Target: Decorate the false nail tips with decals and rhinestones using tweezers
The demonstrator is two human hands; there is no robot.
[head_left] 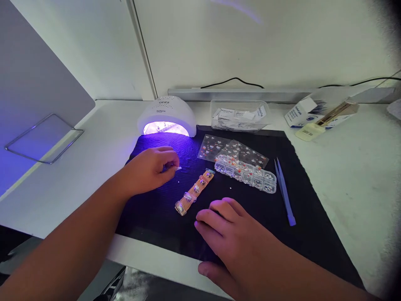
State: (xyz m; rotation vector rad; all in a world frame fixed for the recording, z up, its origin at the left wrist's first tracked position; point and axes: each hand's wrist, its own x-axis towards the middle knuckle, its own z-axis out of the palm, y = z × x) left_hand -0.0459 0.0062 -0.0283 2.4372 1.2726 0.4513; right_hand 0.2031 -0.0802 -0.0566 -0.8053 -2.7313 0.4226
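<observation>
My left hand (pixel 152 169) rests on the black mat (pixel 300 234) in front of the lit white nail lamp (pixel 167 116), its fingertips pinched on a small pale nail tip (pixel 178 168). My right hand (pixel 230 238) lies flat on the mat near the front edge, fingers apart, holding nothing. Between the hands lies a peach strip (pixel 194 191) carrying several nail tips. Just beyond it sits a clear gem box (pixel 246 173) with several compartments.
Sticker sheets (pixel 233 150) lie behind the gem box. Blue tweezers (pixel 284 190) lie on the mat's right side. At the back stand a clear plastic tub (pixel 239 115), a white carton (pixel 302 112) and a nail file (pixel 326 121). A wire frame (pixel 44 138) sits at the left.
</observation>
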